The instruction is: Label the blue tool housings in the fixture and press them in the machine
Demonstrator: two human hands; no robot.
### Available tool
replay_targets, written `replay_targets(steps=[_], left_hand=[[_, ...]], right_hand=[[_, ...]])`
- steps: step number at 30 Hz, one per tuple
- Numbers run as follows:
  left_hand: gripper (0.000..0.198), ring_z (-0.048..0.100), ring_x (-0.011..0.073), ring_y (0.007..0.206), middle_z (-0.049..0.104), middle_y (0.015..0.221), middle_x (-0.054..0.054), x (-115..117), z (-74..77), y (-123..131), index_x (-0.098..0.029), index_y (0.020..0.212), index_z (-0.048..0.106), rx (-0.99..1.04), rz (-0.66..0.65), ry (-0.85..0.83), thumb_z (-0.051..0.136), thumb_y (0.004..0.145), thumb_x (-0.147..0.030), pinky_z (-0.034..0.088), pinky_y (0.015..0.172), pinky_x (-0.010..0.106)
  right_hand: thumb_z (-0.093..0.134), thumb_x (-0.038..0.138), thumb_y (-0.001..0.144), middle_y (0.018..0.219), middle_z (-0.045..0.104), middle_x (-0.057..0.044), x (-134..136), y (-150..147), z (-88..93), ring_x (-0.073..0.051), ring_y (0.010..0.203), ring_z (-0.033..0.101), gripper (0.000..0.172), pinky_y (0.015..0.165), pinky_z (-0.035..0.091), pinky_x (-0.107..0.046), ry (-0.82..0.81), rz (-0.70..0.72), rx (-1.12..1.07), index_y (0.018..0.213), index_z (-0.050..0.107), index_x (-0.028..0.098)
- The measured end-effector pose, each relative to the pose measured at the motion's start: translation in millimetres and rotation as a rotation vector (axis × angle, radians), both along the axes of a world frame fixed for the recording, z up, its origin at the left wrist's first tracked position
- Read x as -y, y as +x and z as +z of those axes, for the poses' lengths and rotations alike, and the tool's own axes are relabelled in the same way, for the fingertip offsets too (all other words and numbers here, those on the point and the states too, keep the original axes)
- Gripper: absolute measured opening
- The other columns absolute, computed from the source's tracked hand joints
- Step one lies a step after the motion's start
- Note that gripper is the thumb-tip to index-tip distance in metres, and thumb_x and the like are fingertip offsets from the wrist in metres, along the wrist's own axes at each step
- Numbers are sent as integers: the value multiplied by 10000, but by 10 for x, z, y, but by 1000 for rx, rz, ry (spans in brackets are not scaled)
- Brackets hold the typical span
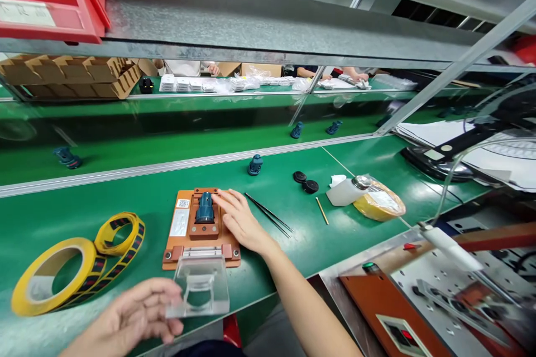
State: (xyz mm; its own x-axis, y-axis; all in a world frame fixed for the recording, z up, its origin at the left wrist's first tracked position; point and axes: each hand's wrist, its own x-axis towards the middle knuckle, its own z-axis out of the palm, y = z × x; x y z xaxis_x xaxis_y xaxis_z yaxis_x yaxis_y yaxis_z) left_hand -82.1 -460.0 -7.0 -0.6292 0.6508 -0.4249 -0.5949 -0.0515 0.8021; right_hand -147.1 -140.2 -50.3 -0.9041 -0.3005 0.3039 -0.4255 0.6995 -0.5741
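Note:
A reddish-brown fixture plate (172, 242) lies on the bench in front of me. In its raised nest rests a dark blue cylindrical part (205, 207). From the hinge at the fixture's near edge, a clear plastic cover (220, 284) is folded back toward me. My left hand (142, 309) has curled fingers at the cover's left edge, gripping it. My right hand (240, 220) lies over the fixture's right side, fingers stretched out, with a fingertip at the upper right of the blue part. The underside of that hand is hidden.
Left of the fixture sit yellow tape rolls (79, 242). To the right are black tweezers (268, 215), black caps (310, 186), a small stick (322, 211) and a white bottle (345, 192). A blue part (255, 164) stands behind. A metal shelf (272, 17) overhangs; a machine (456, 290) occupies the right.

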Motion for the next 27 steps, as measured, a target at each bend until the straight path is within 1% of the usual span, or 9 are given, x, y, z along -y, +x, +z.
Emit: replay_targets(steps=[3, 6, 9, 13, 17, 19, 21, 24, 27], left_hand=[[577, 672, 329, 1080, 716, 1199, 143, -93, 253, -136, -254, 1370, 592, 51, 100, 12, 684, 869, -526, 525, 946, 440], [669, 667, 330, 1136, 680, 1291, 157, -239, 387, -288, -266, 1505, 425, 61, 167, 84, 673, 907, -434, 533, 975, 448], [692, 688, 306, 1119, 671, 1309, 175, -442, 433, -486, -234, 1532, 357, 66, 229, 131, 671, 926, -349, 555, 962, 426], [398, 730, 247, 1022, 721, 1191, 187, -723, 367, -787, -132, 1316, 556, 89, 251, 130, 640, 942, -237, 574, 927, 359], [220, 742, 220, 962, 743, 1094, 196, -805, 278, -968, -83, 1119, 643, 95, 259, 64, 633, 928, -193, 555, 970, 355], [347, 735, 223, 971, 740, 1126, 170, -678, 302, -993, -118, 1221, 624, 52, 244, 10, 692, 890, -198, 554, 968, 371], [453, 717, 223, 998, 737, 1139, 116, -384, 342, -983, -187, 1288, 613, -183, 223, -167, 740, 860, -266, 551, 954, 368], [401, 693, 241, 1012, 750, 1045, 58, 346, 302, -870, -235, 1173, 689, -765, 254, -718, 744, 832, -440, 524, 965, 373], [503, 707, 293, 958, 770, 1014, 55, 1135, 89, -602, -256, 1160, 689, -1023, 222, -1160, 741, 780, -582, 537, 900, 428]], right_hand=[[399, 417, 1062, 1533, 488, 19, 161, -109, 89, -289, 1460, 297, 402, 1230, 205, -565, 86, 39, 41, 1415, 562, 319], [448, 422, 1050, 1497, 531, 9, 150, -167, 82, -280, 1415, 379, 385, 1216, 221, -569, 108, -12, -12, 1402, 567, 323], [438, 386, 1049, 1402, 606, -74, -102, -29, -64, -258, 1290, 502, 406, 1127, 372, -474, 72, -264, -144, 1411, 552, 241], [473, 424, 999, 1174, 677, -151, -547, 310, -396, -349, 1071, 559, 375, 864, 468, -484, 300, -760, -125, 1163, 690, 167], [412, 470, 997, 1136, 658, -146, -747, 521, -671, -355, 1017, 555, 425, 766, 441, -455, 403, -866, -60, 1187, 654, 178], [351, 457, 1010, 1043, 661, -135, -763, 549, -742, -330, 942, 569, 423, 734, 432, -431, 380, -848, -64, 1098, 659, 181], [316, 454, 1013, 975, 653, -136, -773, 544, -782, -317, 887, 568, 433, 709, 428, -415, 357, -837, -84, 1022, 648, 175], [299, 483, 1008, 927, 637, -148, -806, 528, -824, -319, 851, 560, 460, 716, 439, -421, 319, -840, -130, 986, 630, 165], [293, 519, 1004, 913, 631, -152, -834, 522, -849, -325, 868, 563, 485, 768, 453, -439, 253, -836, -144, 994, 618, 158]])
